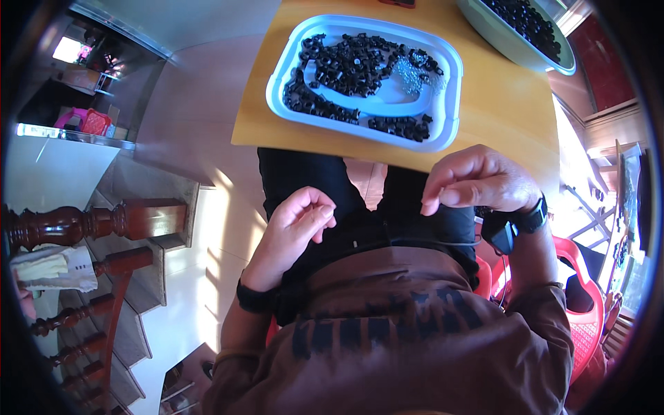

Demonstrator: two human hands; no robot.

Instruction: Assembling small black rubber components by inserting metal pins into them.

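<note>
My left hand (299, 223) hovers above my lap with its fingers curled in against the thumb. Whatever may be between those fingertips is too small or hidden to see. Across from it, my right hand (484, 181) is held just off the table's near edge, fingers bent down and thumb drawn in against them; I cannot make out anything in it. The hands are apart. Beyond them on the table lies a white-rimmed plastic tray (275, 104) holding many small black plastic parts (353, 66) and a pile of tiny shiny metal pieces (411, 75).
The yellow wooden table (501, 104) also bears a pale green basin (492, 41) of black parts at the far right. A dark object (398, 3) lies at its far edge. A red plastic chair (584, 332) stands at right, stairs with a wooden railing (131, 220) at left.
</note>
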